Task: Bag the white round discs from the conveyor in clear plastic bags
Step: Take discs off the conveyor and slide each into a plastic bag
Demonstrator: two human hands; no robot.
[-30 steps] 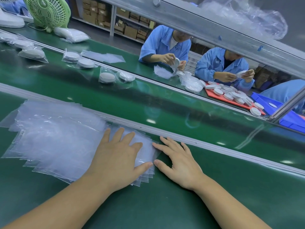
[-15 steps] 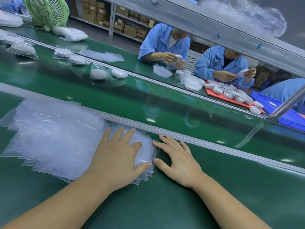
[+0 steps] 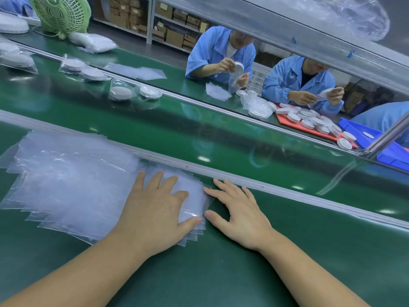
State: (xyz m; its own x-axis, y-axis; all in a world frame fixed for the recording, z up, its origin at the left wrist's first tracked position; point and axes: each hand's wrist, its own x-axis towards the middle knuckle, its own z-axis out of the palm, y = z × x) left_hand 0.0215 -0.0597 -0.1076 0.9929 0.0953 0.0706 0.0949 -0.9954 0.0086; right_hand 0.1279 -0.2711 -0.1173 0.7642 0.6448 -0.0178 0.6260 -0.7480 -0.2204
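Observation:
A fanned stack of clear plastic bags lies on the green bench in front of me. My left hand presses flat on the stack's right end, fingers straight. My right hand rests flat on the bench beside it, index fingertip and thumb tip touching the bags' right edge. Several white round discs in bags ride the green conveyor belt at the far left. Loose white discs lie on a red tray across the belt.
A metal rail divides my bench from the belt. Two people in blue coats work opposite. A green fan stands far left, a blue bin far right, an overhead beam above.
The bagged discs on the belt have drifted left. Both my hands stay where they were on and beside the bag stack.

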